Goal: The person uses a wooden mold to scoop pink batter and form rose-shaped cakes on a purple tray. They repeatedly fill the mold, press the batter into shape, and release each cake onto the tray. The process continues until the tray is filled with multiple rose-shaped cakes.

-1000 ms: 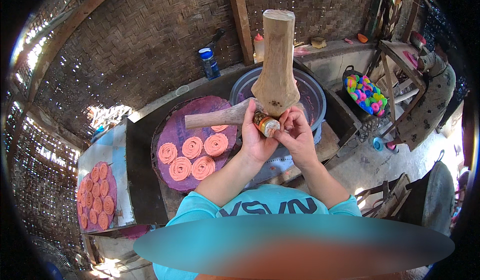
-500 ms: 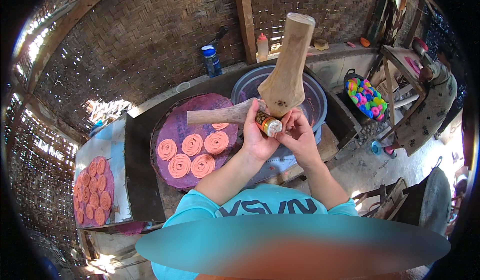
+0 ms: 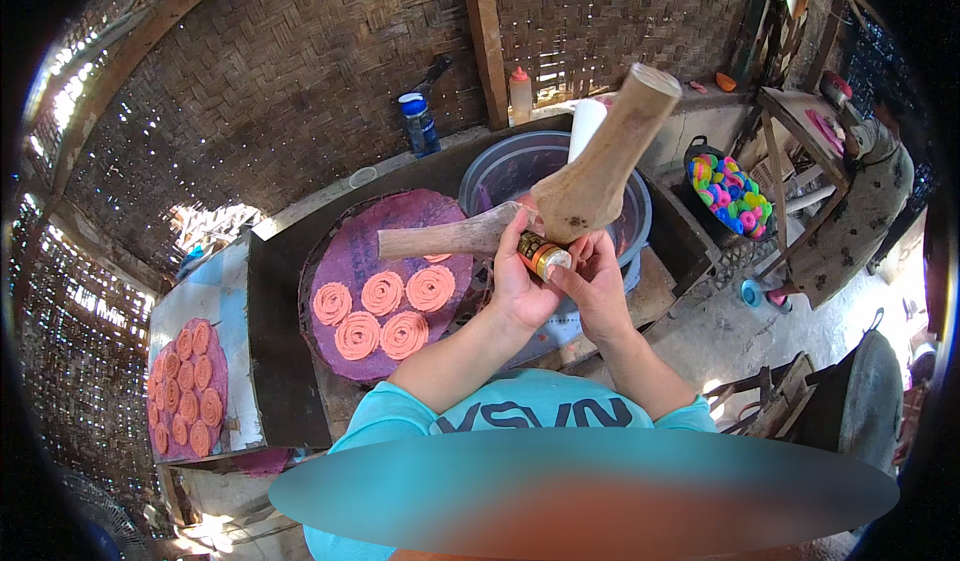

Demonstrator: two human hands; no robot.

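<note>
Head view: a can (image 3: 541, 256) is held in front of the chest, near the side of a tub (image 3: 505, 169). It is clasped by the left hand (image 3: 525, 289), with the thumb laid up along its side. The right hand (image 3: 603, 289) is narrowed, its thumb set at the can's pale end and its fingers curled; whether the can is gripped or only touched by it cannot be told.

A thick wooden piece (image 3: 600, 161) is tilted up to the right beyond the hands, and a thinner one (image 3: 440, 238) is pointed left over a purple disc (image 3: 343, 258) with pink rosettes (image 3: 403, 334). Whether these are joined to the can is hidden.

The step in hand is judged to be handling of the can's end; steady support by the left hand is called for in any next move, as the wood is carried far out.

A gold and red printed label is seen on the can, too small to be read. Dark letters are borne, inverted, on the turquoise shirt (image 3: 545, 418).
</note>
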